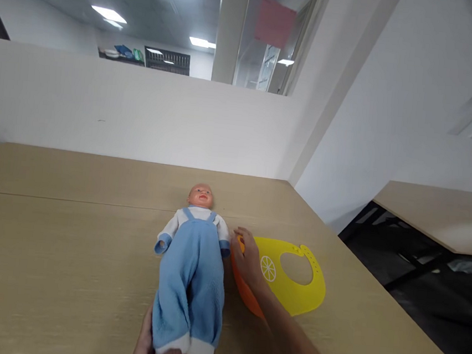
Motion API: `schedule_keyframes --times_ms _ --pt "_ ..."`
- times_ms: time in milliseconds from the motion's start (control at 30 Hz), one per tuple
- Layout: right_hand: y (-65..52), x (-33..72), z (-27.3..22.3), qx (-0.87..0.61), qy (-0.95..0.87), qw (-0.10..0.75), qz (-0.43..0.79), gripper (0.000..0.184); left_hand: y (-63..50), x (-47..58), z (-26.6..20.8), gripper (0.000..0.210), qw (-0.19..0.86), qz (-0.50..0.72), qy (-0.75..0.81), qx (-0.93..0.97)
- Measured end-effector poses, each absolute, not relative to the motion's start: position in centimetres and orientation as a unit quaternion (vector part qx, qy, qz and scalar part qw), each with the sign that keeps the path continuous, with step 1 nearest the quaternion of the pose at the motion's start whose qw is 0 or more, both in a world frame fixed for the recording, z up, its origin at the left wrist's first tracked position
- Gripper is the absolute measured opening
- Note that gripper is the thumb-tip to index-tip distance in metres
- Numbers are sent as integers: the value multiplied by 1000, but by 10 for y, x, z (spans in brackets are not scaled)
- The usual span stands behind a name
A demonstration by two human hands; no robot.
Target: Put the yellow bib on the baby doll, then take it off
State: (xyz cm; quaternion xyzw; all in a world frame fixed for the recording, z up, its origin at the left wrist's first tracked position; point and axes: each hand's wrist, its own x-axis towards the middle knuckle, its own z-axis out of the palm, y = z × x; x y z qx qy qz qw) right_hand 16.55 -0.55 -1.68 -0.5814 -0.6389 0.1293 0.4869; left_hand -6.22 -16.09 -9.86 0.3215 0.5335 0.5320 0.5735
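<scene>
A baby doll [194,267] lies on its back on the table, head toward the wall and feet toward the person, dressed in blue overalls over a white top with blue cuffs. The left hand [145,343] grasps the doll's lower trouser leg, thumb over the white hem. Just to the doll's right, a yellow bib [299,300] with a citrus-slice print lies flat, its neck strap facing away from the doll. The right hand [249,263] rests at the bib's orange pocket [245,293], fingers bent near the doll's sleeve; whether they pinch the rim, I cannot tell. The wood-grain tabletop [64,272] is pale, with a seam running across its far part. It meets a white wall [183,122], above which a window shows ceiling lights and a pink sheet [274,23]. To the right, beyond a gap of dark floor, stands a second table [437,213] with black legs.
</scene>
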Motion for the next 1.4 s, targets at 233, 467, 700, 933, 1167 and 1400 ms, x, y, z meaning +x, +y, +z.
schedule_keyframes --times_ms 233,467,700,933,1167,1400 --pt "-140 145 -26 -491 -763 417 61 41 -165 -87 -85 83 467 483 487 558" --pt "-180 117 -44 -444 -831 333 -42 60 -174 -98 -82 32 112 459 532 703" --pt "-177 107 -60 -467 -790 373 -136 35 -170 -89 -84 26 -68 455 488 742" --pt "-179 107 -62 -478 -787 373 -113 22 -165 -91 -93 26 -82 471 449 755" --pt "-180 106 -62 -467 -785 393 -106 13 -165 -91 -92 29 -63 478 436 760" --pt "-181 105 -61 -463 -782 406 -94 13 -168 -92 -90 25 -29 466 452 760"
